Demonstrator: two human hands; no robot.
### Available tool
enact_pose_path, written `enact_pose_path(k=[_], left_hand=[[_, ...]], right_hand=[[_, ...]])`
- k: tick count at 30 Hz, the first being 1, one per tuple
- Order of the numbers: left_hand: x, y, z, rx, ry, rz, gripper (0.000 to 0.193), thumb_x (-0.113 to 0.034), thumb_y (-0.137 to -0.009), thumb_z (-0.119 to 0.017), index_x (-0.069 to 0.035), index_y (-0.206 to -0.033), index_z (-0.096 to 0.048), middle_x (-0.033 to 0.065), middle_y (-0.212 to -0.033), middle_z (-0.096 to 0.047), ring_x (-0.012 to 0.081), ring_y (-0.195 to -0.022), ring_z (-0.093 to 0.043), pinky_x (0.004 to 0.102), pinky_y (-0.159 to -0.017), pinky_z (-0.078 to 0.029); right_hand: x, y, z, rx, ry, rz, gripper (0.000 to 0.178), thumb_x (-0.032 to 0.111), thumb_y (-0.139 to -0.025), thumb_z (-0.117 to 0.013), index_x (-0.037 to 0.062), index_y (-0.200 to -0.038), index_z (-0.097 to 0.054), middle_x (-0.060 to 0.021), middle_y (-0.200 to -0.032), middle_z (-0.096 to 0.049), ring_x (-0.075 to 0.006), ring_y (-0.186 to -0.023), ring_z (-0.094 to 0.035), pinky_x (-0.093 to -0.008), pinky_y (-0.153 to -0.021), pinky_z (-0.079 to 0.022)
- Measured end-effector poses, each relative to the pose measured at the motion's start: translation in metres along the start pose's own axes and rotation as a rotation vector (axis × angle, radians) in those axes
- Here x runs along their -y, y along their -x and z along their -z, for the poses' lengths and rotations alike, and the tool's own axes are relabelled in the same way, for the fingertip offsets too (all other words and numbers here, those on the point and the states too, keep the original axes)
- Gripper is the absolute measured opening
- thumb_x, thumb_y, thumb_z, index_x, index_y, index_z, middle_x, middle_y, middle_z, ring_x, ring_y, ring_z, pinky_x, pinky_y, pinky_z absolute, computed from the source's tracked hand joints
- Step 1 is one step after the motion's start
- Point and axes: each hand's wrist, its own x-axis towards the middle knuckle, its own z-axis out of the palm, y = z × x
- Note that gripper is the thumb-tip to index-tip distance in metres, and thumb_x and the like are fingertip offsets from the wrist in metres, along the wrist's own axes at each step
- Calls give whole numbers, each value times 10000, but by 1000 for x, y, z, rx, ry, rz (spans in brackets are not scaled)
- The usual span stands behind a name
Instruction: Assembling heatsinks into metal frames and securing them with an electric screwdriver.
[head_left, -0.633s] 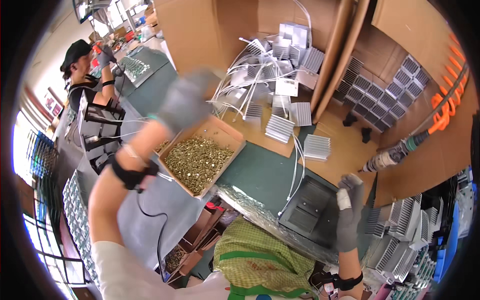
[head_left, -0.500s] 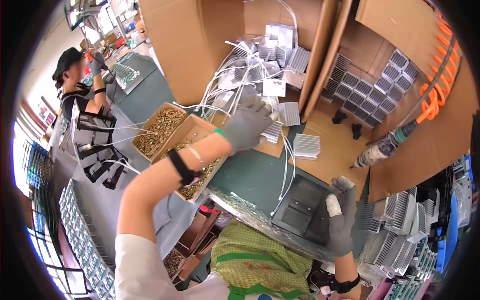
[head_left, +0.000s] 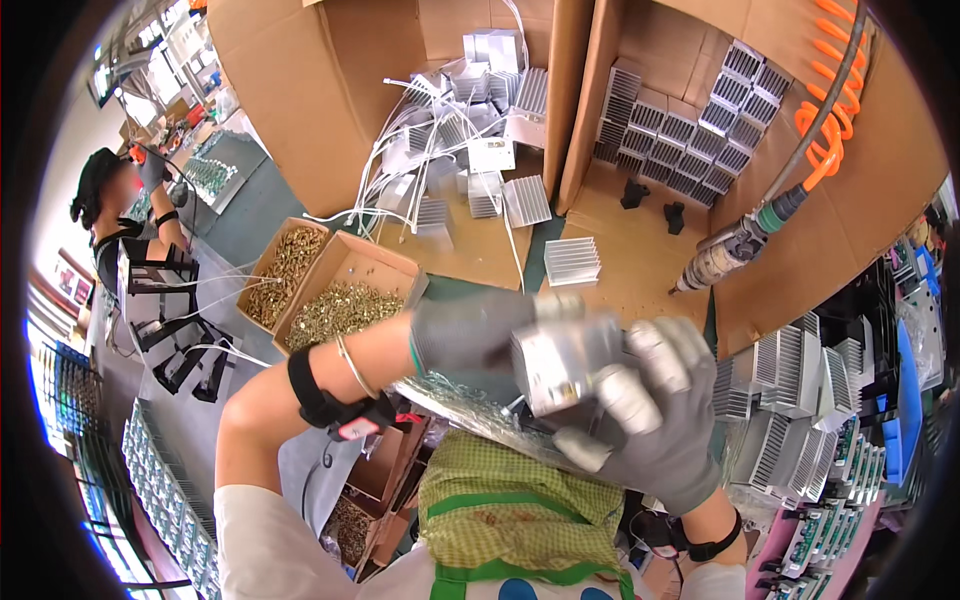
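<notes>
In front of me both gloved hands meet at a silver metal heat sink (head_left: 565, 365), its flat face with small fittings turned partly toward me. My left hand (head_left: 475, 332), in a grey glove, reaches in from the left and is closed on the block; its fingers are smeared by motion. On the other side my right hand (head_left: 655, 425), also gloved with pale fingertips, has its fingers and thumb curled against the same block. Beneath them, the black tray-like fixture is almost wholly hidden. A single finned heat sink (head_left: 572, 262) lies on the cardboard beyond.
Screw boxes (head_left: 345, 310) stand left of centre. Behind are a carton (head_left: 370, 120) of heat sinks with white cables and another with stacked heat sinks (head_left: 690, 140). A power screwdriver (head_left: 730, 250) hangs from an orange coil at right, above piled heat sinks (head_left: 790, 400). A co-worker (head_left: 125, 215) is far left.
My left hand has come back from the heat sink pile toward me, bringing a heat sink. My right hand has moved up and left from the fixture to meet it. The view has shifted.
</notes>
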Motion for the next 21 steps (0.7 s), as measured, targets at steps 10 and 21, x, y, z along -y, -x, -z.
enact_pose_path(k=[10,21], left_hand=[[54,-25,-20,-216,-271,-231,712,-564,-942,-274,54,-1191,-524,156,-1151,-570,201,-1114,-530,304,-988,-392],[121,-58,2,-516,-554,-739,603,-438,-989,-246,63,-1233,-477,199,-1233,-518,273,-1172,-491,346,-1008,-355]], right_hand=[[-48,45,136,1194,-1330,-406,645,418,-665,-747,51,-1156,-549,-160,-1108,-513,-280,-1024,-475,-401,-783,-421],[-10,64,-37,577,-57,-330,610,380,-661,-726,101,-1175,-555,-96,-968,-534,-265,-898,-541,-395,-763,-438]])
